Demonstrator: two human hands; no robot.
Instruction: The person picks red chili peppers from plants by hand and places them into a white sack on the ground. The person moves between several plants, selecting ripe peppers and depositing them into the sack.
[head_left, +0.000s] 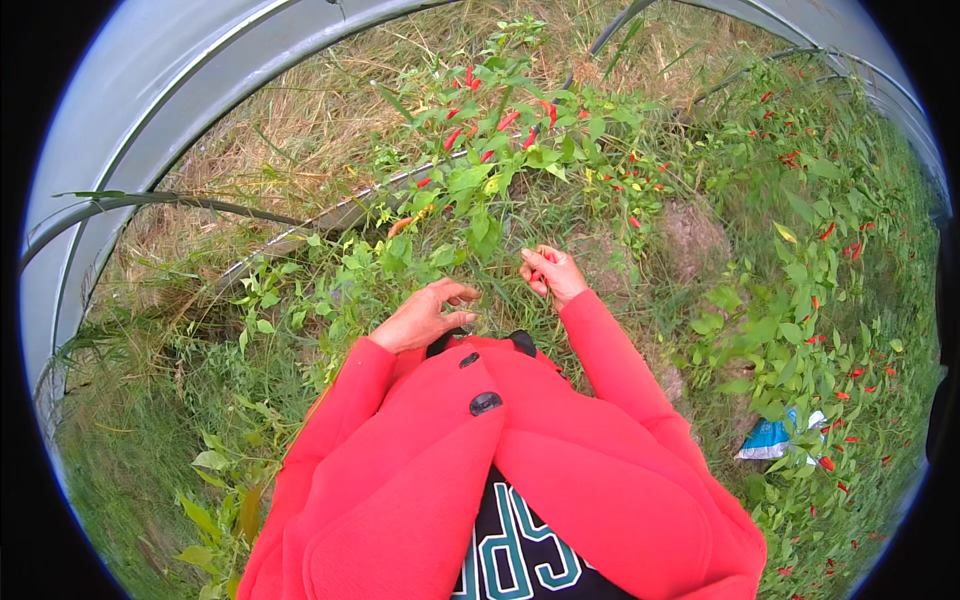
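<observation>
My right hand (558, 277) is closed around something red, which looks like a red chili pepper (535, 278); how many it holds is hidden by the fingers. To its left, my left hand (427, 313) has its thumb and fingers apart, with nothing visible between them. A chili plant (480, 176) stands just beyond both hands, bearing several ripe red chilies (452, 139). One orange chili (400, 226) hangs low on its left side. Neither hand touches these hanging fruits.
Behind the plant runs a dark edging strip (341, 216), with dry grass (247, 142) past it. Curved hoops carry plastic sheeting (97, 112) at upper left. More chili plants (795, 322) line the right, near a blue and white bag (766, 437). Bare soil (694, 240) shows between.
</observation>
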